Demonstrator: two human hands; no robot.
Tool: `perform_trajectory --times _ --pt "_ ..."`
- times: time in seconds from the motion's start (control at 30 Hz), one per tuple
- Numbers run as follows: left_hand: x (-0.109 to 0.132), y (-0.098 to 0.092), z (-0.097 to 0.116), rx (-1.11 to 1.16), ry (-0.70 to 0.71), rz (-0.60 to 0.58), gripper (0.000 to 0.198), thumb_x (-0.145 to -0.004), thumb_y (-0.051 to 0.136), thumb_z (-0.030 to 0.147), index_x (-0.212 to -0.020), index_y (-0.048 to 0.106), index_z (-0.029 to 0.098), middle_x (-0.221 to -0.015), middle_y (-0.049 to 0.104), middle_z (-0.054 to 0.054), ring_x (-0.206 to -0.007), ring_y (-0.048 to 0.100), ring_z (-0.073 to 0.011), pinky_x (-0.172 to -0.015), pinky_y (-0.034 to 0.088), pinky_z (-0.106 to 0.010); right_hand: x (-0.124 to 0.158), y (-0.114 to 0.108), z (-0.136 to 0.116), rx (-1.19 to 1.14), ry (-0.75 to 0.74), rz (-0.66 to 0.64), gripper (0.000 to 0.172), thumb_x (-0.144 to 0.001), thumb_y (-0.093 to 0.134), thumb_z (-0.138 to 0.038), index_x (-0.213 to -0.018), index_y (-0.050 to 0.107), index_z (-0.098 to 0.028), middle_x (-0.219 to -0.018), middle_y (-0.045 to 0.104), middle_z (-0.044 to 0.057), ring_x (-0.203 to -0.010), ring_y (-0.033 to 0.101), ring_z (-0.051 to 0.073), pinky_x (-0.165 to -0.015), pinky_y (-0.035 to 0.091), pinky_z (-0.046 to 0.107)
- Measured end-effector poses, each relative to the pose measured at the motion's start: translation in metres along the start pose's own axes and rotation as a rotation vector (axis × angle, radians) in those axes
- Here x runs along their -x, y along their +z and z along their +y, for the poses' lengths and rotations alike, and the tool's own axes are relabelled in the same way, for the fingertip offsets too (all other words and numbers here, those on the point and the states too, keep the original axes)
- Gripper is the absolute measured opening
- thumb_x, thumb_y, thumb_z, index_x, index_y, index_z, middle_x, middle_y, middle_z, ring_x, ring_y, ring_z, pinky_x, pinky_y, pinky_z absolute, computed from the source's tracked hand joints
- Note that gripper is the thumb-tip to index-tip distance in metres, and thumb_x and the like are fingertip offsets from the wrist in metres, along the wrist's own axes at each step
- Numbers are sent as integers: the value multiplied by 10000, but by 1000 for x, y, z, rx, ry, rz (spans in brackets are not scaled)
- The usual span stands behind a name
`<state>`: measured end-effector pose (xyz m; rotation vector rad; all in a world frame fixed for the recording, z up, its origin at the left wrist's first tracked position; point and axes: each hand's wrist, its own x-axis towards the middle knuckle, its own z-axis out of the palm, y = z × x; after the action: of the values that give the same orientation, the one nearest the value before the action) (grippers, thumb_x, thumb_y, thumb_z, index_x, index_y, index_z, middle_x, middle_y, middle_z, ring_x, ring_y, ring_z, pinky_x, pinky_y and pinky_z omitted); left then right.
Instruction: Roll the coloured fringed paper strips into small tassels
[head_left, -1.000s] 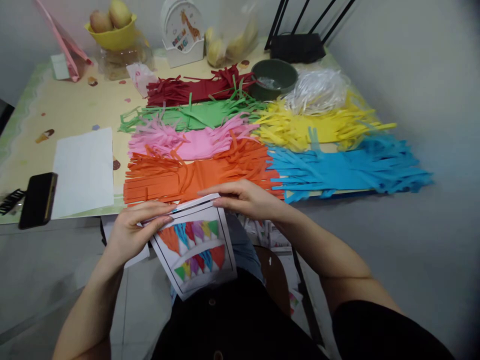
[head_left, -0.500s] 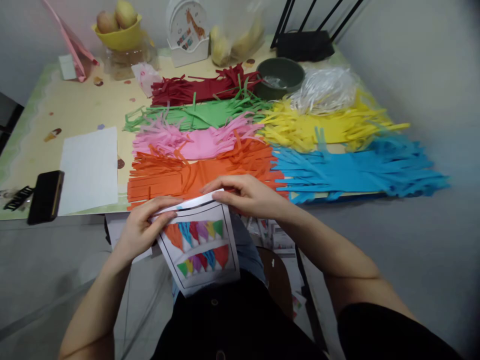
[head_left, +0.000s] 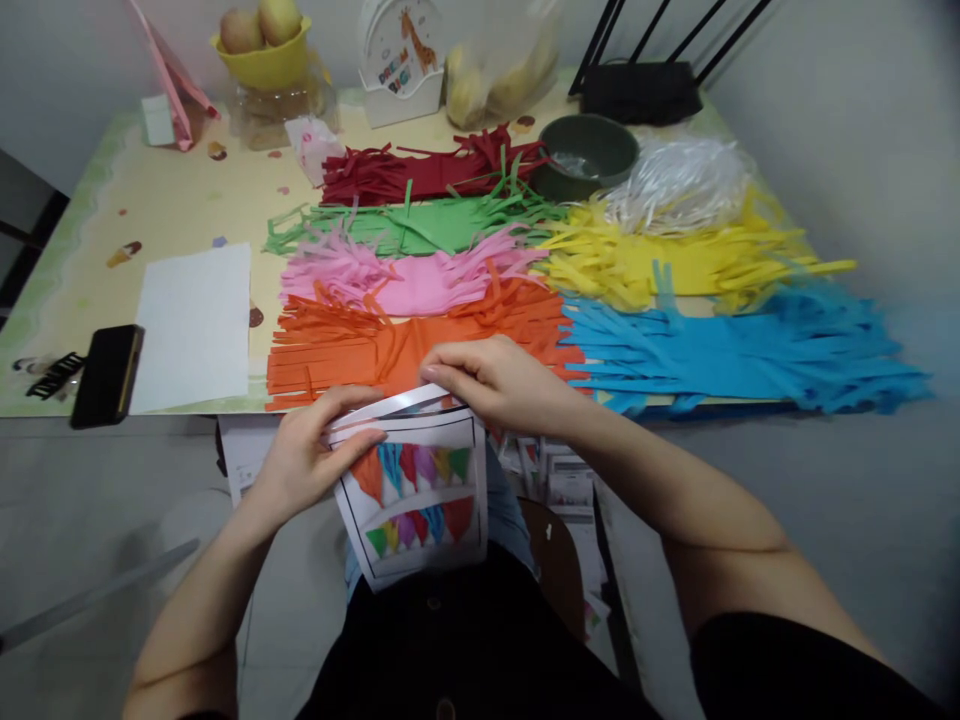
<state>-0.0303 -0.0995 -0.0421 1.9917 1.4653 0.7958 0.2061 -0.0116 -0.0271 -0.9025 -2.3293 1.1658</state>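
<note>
Both hands hold a white printed sheet showing rows of coloured pennant flags, just below the table's front edge. My left hand pinches its upper left corner, thumb on top. My right hand grips the top edge, which is curled over. Right behind the hands lies fringed orange paper, with pink fringed paper, green fringed paper and dark red fringed paper further back. Blue fringed paper and yellow fringed paper lie to the right.
A blank white sheet, a black phone and a black comb lie at the table's left front. At the back stand a yellow fruit bowl, a giraffe clock, a dark green bowl and white ribbon.
The view has shifted so the table sits slightly further right. My hands have drawn closer together on the sheet's top edge, which is now curled over more.
</note>
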Motion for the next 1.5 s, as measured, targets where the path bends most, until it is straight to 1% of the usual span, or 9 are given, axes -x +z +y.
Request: perform_trajectory --times 0.17,0.33,0.47,0.63,0.8,0.93,1.1,1.33,1.5 --pt "-1 1 -1 -13 -4 -19 344 -869 678 410 -1139 662 197 -1061 755 -57 -941 719 -197 -811 559 -273 -4 -4 -1 4 -29 -174 239 -900 637 -361 -1033 699 -172 -926 745 33 -794 657 149 -697 405 220" --pt "-1 2 -1 -59 -30 -22 313 -892 639 404 -1129 666 201 -1043 757 -57 -923 718 -201 -811 552 -286 -6 0 2 36 -48 -150 226 -919 622 -331 -1040 710 -162 -914 752 39 -783 662 143 -692 403 217" --pt "-1 2 -4 -10 -27 -40 359 -856 687 434 -1129 670 202 -1030 758 -59 -913 718 -202 -817 554 -282 -5 2 3 26 -57 -131 232 -932 599 -328 -1042 719 -163 -906 759 34 -784 671 140 -690 412 213" --pt "-1 3 -3 29 -10 -47 384 -841 703 458 -1130 675 206 -1046 759 -61 -930 723 -205 -832 561 -285 -5 -5 3 -72 -96 -208 260 -919 604 -289 -1102 750 -176 -1016 780 31 -870 713 148 -760 467 213" --pt "-1 3 -1 50 3 -47 391 -826 726 443 -1130 671 202 -1043 757 -70 -925 724 -204 -823 563 -280 -5 -9 6 -233 -37 -312 313 -913 606 -298 -1176 748 -201 -1132 761 9 -977 730 167 -828 516 212" --pt "0 3 -1 51 46 -10 315 -829 735 394 -1060 666 191 -963 752 -55 -838 714 -175 -740 552 -245 -5 -4 7 -348 34 -288 309 -901 607 -268 -1169 751 -219 -1130 758 -5 -1022 727 180 -881 538 235" --pt "0 4 -4 53 85 5 284 -828 745 367 -1034 667 187 -954 753 -54 -837 711 -168 -743 546 -239 -4 -1 8 -397 36 -291 304 -893 599 -254 -1150 761 -238 -1125 758 -3 -1029 726 179 -903 547 246" --pt "0 5 -8 80 56 1 285 -823 749 377 -1011 674 175 -931 757 -60 -816 714 -167 -724 546 -242 -2 -2 13 -309 -14 -242 352 -886 534 -186 -1158 756 -176 -1063 776 25 -961 733 158 -836 530 206" --pt "2 9 -9 184 120 56 266 -820 760 302 -1026 645 180 -1075 753 -96 -986 717 -201 -843 551 -285 -1 0 16 -275 -12 -225 367 -880 531 -192 -1175 746 -156 -1033 782 33 -857 731 147 -743 515 195"
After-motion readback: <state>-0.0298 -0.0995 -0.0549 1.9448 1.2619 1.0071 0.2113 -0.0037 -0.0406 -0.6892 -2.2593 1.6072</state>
